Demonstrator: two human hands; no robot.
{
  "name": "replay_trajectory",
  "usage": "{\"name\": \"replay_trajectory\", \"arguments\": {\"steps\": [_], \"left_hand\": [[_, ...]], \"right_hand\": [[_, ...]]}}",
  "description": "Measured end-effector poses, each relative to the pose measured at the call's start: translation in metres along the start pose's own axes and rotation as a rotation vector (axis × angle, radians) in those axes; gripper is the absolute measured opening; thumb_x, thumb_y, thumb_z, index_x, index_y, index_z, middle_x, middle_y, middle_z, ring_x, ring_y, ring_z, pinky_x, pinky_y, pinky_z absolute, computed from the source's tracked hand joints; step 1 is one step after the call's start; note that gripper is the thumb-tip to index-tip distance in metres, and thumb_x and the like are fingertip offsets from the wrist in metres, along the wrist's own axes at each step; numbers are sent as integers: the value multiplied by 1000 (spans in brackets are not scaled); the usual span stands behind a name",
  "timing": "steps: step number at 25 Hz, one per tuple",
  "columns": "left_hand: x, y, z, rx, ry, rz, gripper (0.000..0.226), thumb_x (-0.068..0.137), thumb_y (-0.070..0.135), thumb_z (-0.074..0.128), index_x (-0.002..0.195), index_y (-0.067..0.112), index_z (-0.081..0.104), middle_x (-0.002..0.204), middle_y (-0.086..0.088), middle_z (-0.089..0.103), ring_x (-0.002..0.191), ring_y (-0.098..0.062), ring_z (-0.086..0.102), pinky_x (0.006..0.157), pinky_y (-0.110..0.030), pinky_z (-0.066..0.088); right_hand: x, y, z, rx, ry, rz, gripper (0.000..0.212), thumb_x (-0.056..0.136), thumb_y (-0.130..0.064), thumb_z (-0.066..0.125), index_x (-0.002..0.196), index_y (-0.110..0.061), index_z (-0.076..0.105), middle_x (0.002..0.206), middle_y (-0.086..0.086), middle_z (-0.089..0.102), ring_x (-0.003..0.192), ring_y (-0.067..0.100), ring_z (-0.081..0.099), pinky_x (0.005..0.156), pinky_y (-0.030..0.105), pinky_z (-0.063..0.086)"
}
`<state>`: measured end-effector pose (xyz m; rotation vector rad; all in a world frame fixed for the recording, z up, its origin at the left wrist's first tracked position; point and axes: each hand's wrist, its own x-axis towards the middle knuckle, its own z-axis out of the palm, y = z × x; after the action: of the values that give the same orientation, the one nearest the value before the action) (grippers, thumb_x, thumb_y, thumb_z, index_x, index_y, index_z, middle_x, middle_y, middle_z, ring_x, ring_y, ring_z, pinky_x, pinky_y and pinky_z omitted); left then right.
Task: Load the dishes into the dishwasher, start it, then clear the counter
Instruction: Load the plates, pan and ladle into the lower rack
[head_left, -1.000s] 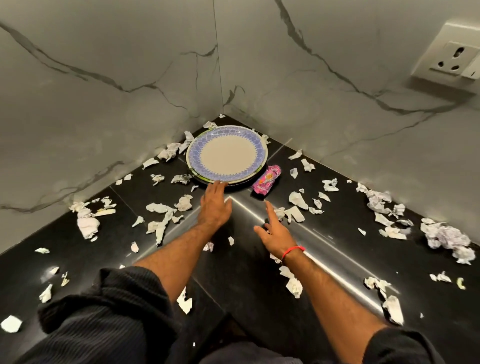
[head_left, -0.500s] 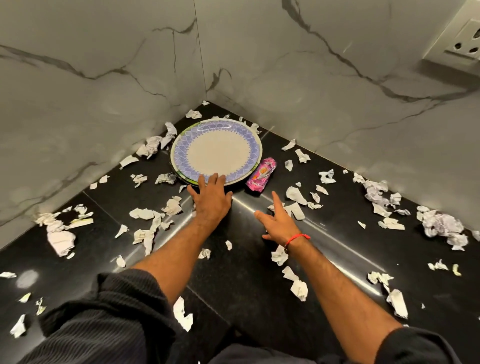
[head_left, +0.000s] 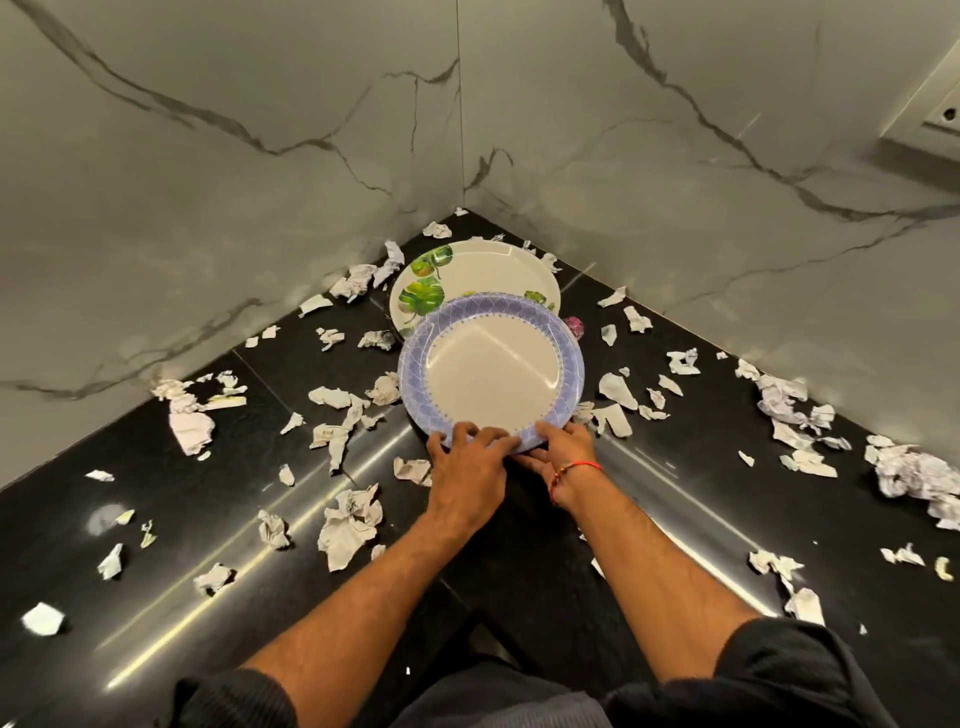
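- A black stone counter (head_left: 156, 519) fills the lower view and runs into a corner formed by two grey marble walls (head_left: 234, 182).
- Torn and crumpled paper scraps (head_left: 348, 530) lie scattered across the counter on both sides – the clearing part of the job looks untouched.
- A cream plate with green leaves (head_left: 483, 270) lies flat in the corner. A second ago it was hidden under the top plate; now most of it shows.
- A blue-rimmed plate (head_left: 493, 374) has been drawn toward the person and overlaps the near edge of the leaf plate, with its near edge in both hands.
- The left hand (head_left: 467, 467) grips the plate's near rim, fingers curled over the top edge.
- The right hand (head_left: 558, 449), with a red thread at the wrist, holds the rim just beside the left, thumb on top and fingers underneath. Half a second ago it rested apart on the counter.
- A small pink wrapper (head_left: 574, 326) peeks out behind the blue plate's right edge.
- The stack is now split – loading seems only to be beginning, one plate at a time. No dishwasher is in view.
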<state>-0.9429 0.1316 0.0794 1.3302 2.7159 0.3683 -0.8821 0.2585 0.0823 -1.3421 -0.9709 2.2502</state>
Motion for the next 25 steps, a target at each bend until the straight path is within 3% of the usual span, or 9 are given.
{"name": "replay_trajectory", "arguments": {"steps": [2, 4, 6, 10, 12, 14, 18, 21, 25], "left_hand": [[-14, -2, 1, -98, 28, -20, 38, 99, 25, 47, 133, 40, 58, 142, 20, 52, 130, -20, 36, 104, -47, 25], [-23, -8, -2, -250, 103, -87, 33, 100, 32, 50, 130, 42, 58, 144, 20, 47, 133, -17, 34, 106, -42, 24], [-27, -18, -10, -383, 213, -204, 33, 99, 39, 54, 132, 43, 55, 151, 15, 37, 137, -16, 29, 108, -42, 23], [-30, -22, -34, -511, 440, -363, 44, 100, 44, 54, 142, 34, 46, 158, 1, 24, 135, -25, 28, 103, -43, 25], [-28, -16, -44, -551, 497, -422, 50, 99, 40, 57, 146, 29, 43, 160, -5, 20, 138, -28, 27, 107, -48, 27], [-27, -14, -51, -577, 456, -489, 53, 100, 35, 56, 149, 23, 40, 161, -8, 21, 139, -33, 28, 110, -54, 30], [-28, -2, -54, -762, 265, -431, 51, 104, 21, 50, 153, 15, 37, 153, -10, 46, 139, -26, 43, 117, -43, 35], [-38, 17, -49, -844, 235, -383, 40, 101, 14, 53, 141, 19, 53, 130, -3, 64, 118, -22, 60, 105, -45, 48], [-46, 57, -36, -920, 49, -288, 35, 97, 10, 63, 131, 12, 58, 115, -3, 68, 107, -22, 65, 99, -50, 53]], "right_hand": [[-7, 3, -4, -6, 37, -49, 32, 93, 8, 51, 124, -1, 48, 102, 16, 65, 80, 32, 68, 83, 55, 57], [-17, 2, -10, -32, 42, -123, 31, 92, 8, 53, 119, -7, 48, 105, 12, 64, 91, 32, 68, 68, 45, 61], [-21, 1, -25, -92, 88, -174, 31, 92, 7, 54, 117, -11, 48, 102, 10, 68, 90, 30, 68, 60, 38, 59], [-34, -7, -58, -171, 116, -328, 30, 89, 6, 54, 115, -7, 57, 98, 14, 71, 82, 27, 67, 75, 44, 58], [-46, -15, -70, -160, 112, -406, 23, 91, 3, 55, 107, -10, 64, 92, 9, 73, 77, 21, 69, 72, 37, 58], [-58, -20, -82, -143, 128, -458, 19, 94, -1, 55, 108, -8, 67, 87, 4, 73, 75, 17, 68, 69, 29, 57], [-80, -17, -121, -159, 166, -526, 16, 95, -13, 59, 106, -12, 71, 92, 8, 75, 82, 22, 68, 78, 40, 58], [-106, -19, -149, -51, 241, -565, 11, 94, -20, 62, 98, -19, 73, 90, 6, 75, 81, 23, 68, 76, 39, 58], [-150, -14, -188, 167, 424, -610, 15, 93, -32, 66, 87, -19, 71, 75, -3, 71, 68, 14, 63, 64, 31, 54]]}}
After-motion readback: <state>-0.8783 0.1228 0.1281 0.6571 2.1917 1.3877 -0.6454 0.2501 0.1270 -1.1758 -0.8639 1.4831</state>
